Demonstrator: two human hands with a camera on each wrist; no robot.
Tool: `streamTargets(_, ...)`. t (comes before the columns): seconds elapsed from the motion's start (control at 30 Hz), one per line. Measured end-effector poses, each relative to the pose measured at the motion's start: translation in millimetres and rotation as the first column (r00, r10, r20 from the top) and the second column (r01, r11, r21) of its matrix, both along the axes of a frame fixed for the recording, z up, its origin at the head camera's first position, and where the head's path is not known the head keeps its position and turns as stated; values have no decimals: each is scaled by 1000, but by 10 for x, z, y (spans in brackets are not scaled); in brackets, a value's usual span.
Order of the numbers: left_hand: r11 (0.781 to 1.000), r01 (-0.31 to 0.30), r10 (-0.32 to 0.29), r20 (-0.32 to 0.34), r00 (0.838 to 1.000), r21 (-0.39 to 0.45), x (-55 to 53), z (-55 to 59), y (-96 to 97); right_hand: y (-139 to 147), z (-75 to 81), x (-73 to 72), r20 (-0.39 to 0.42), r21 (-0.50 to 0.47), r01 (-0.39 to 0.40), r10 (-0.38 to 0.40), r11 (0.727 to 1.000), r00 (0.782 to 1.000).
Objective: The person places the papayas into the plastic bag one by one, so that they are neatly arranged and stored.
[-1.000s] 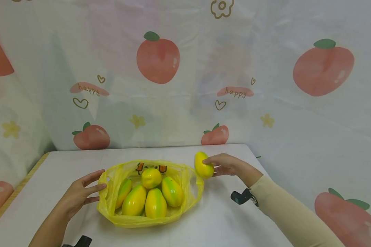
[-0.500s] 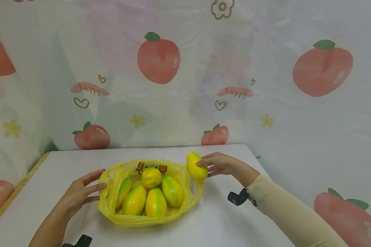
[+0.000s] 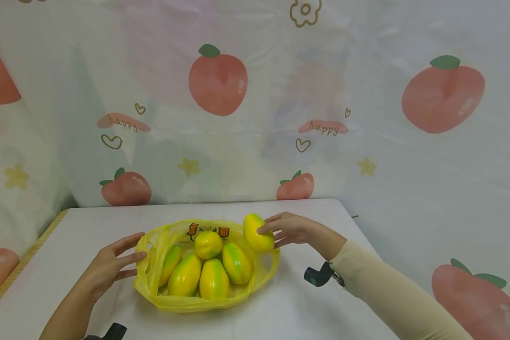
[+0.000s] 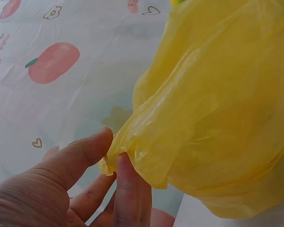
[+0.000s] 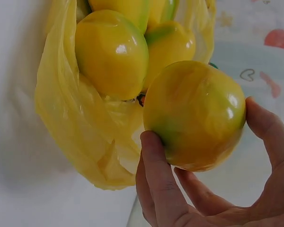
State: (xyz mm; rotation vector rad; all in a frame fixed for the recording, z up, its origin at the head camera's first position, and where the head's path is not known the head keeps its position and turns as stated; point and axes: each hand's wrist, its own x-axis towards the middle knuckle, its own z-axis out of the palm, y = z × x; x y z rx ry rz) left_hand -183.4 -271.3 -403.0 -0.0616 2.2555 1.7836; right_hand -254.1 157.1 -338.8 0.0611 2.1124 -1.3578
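A yellow plastic bag (image 3: 191,306) lies on the table with its mouth spread toward me. Several yellow mangoes with green streaks (image 3: 184,276) sit inside it. My left hand (image 3: 104,267) is at the bag's left side; in the left wrist view its thumb and fingers pinch the bag's crumpled edge (image 4: 111,161). Above the bag's right rim, my right hand (image 3: 291,228) holds another mango (image 3: 252,234) between thumb and fingers. The right wrist view shows this held mango (image 5: 194,116) apart from those in the bag.
The white table (image 3: 306,302) ends at a patterned cloth backdrop (image 3: 255,156), which also hangs along both sides. A dark wrist camera mount (image 3: 318,276) sticks out below the right sleeve (image 3: 391,283). Another mount (image 3: 114,332) shows below the left forearm.
My right hand has carried the mango leftward, from beside the bag's right handle to over the bag's right rim. The left hand and the bag have stayed nearly still.
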Motion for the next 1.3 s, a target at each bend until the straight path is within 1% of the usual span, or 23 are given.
streamTargets(0.23, 1000, -2, 2, 4, 1000, 6, 16, -1, -8, -120, -30, 24, 16, 6, 8, -8, 1000, 1000)
streamTargets(0.5, 1000, 3, -3, 3, 1000, 5, 16, 2, -9, -231, -41, 30, 32, -8, -53, 53, 999, 998)
streamTargets(0.73, 1000, 8, -8, 2, 1000, 6, 8, -2, -10, -351, -53, 34, 47, 0, -83, 82, 997, 995)
streamTargets(0.87, 1000, 7, -7, 2, 1000, 12, -1, -4, -6, -412, -72, 22, 41, 17, -101, 100, 995, 994)
streamTargets(1.03, 1000, 6, -6, 0, 1000, 10, -4, -4, -2, -464, -96, -1, 53, 20, -95, 94, 995, 994)
streamTargets(1.2, 1000, 8, -8, 2, 1000, 3, 0, 3, -3, -529, -88, -29, 67, 10, -99, 98, 995, 993)
streamTargets(1.3, 1000, 7, -7, 6, 1000, 2, 0, 5, -4, -575, -82, -49, 66, 27, -105, 103, 994, 992)
